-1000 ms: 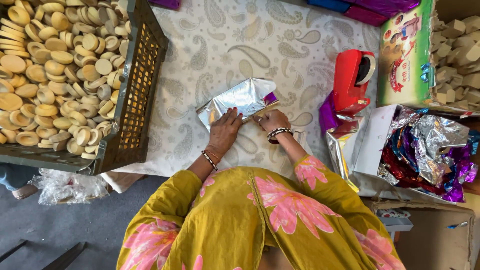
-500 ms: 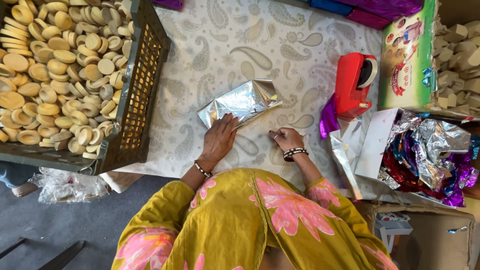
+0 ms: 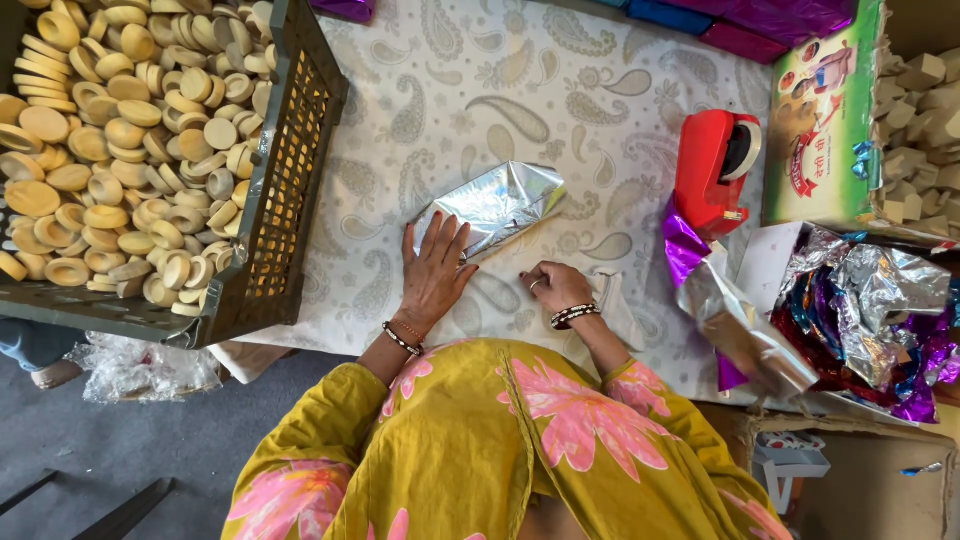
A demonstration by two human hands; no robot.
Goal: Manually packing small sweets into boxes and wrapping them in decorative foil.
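A parcel wrapped in shiny silver foil [image 3: 497, 205] lies on the white paisley-patterned cloth [image 3: 560, 110]. My left hand [image 3: 435, 272] lies flat with fingers spread, its fingertips pressing the near end of the parcel. My right hand [image 3: 556, 287] rests on the cloth just right of it, fingers curled, apart from the parcel, with nothing visible in it. Both wrists wear bracelets, and yellow sleeves with pink flowers fill the bottom of the view.
A dark plastic crate [image 3: 290, 190] full of round tan discs stands at the left. A red tape dispenser [image 3: 714, 170] sits to the right, with crumpled foil sheets [image 3: 860, 310], a printed carton [image 3: 822, 120] and tan blocks [image 3: 920, 110] beyond.
My right hand has come off the parcel and dropped to the cloth at its right. My left hand stays pressed on the parcel's near end.
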